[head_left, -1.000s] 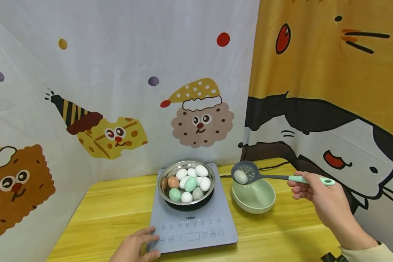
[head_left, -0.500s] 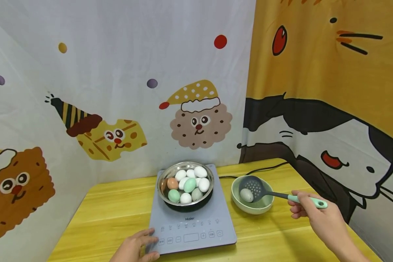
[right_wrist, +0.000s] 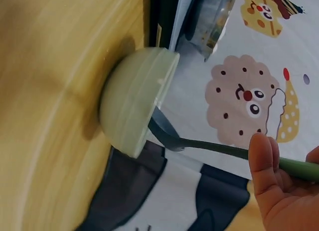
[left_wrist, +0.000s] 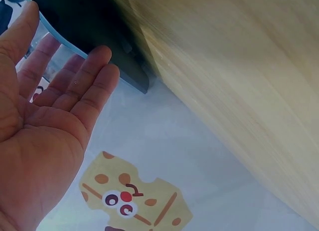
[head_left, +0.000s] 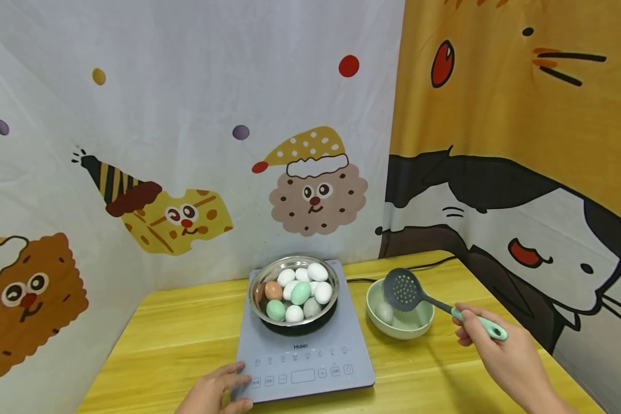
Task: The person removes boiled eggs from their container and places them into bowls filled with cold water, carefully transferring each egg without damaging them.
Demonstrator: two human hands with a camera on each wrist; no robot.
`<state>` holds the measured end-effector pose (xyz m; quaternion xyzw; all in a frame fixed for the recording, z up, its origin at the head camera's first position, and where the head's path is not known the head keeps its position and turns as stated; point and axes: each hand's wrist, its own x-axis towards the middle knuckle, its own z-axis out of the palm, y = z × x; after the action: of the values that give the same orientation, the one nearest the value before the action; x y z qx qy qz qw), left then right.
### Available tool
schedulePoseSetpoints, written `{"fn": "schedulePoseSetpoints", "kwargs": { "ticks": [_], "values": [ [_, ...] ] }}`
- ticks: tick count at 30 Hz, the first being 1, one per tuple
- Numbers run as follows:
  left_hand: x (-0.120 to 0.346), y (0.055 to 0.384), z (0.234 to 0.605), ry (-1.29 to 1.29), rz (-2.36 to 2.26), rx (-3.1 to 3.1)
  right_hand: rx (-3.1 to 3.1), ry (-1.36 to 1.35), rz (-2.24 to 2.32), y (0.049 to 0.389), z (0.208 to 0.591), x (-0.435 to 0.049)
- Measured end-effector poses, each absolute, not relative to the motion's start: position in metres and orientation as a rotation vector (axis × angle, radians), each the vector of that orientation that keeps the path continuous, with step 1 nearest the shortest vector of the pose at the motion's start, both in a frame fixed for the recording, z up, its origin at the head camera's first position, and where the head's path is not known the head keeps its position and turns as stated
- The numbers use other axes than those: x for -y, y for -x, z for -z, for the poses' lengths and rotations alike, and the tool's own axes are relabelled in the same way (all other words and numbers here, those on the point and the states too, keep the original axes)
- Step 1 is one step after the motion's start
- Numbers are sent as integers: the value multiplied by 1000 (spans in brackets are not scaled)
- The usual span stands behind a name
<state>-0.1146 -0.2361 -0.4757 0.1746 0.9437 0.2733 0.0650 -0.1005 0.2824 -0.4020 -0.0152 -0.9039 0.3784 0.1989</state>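
Note:
My right hand [head_left: 507, 351] grips the mint handle of a slotted skimmer [head_left: 402, 290]. Its dark perforated head is tilted over a light green bowl [head_left: 403, 332], with no egg on it. One pale egg [head_left: 384, 313] lies inside the bowl at the left. From the right wrist, the bowl [right_wrist: 134, 101] shows from the side, the skimmer's head partly behind its rim. My left hand [head_left: 214, 391] rests its fairly straight fingers at the front left corner of a grey induction cooker [head_left: 302, 359]; the left wrist view shows these fingers [left_wrist: 92, 81] along its edge.
A steel pan [head_left: 261, 310] on the cooker holds several white, green, grey and brown eggs [head_left: 300, 293]. A black cord [head_left: 429, 264] runs behind the bowl. The yellow wood-grain table [head_left: 160, 333] ends against a printed cloth [head_left: 196, 144].
The egg has left the skimmer and now lies in the bowl. My right hand has lowered the skimmer to the bowl and tilted its head. My left hand stays put.

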Motion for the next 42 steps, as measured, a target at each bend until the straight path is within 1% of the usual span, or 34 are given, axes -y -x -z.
{"fn": "schedulePoseSetpoints", "kwargs": {
  "ticks": [2,6,8,9,12,16,20,24,28,34,42],
  "values": [
    [236,114,476,-531,-817,-2853,2481,-130,-903,99,400,-284],
    [236,114,475,-530,-815,-2848,2351,-550,-447,96,391,-291],
    [236,115,474,-521,-819,-2838,2301,-673,-320,94,386,-293],
    [235,115,474,-515,-821,-2833,2279,-714,-326,93,383,-293],
    [235,115,472,-493,-821,-2832,2276,-675,-460,91,372,-285],
    [236,114,472,-471,-823,-2842,2286,-613,-833,99,355,-261],
    [237,114,475,-465,-827,-2833,2254,-737,-1064,123,349,-228],
    [237,115,477,-468,-827,-2818,2231,-915,-974,150,348,-195],
    [236,115,477,-523,-792,-2838,2290,-965,-810,166,348,-170],
    [236,114,477,-562,-780,-2866,2418,-981,-761,168,345,-150],
    [237,112,478,-559,-839,-2880,2398,-910,-1091,167,349,-152]
  ]
}}
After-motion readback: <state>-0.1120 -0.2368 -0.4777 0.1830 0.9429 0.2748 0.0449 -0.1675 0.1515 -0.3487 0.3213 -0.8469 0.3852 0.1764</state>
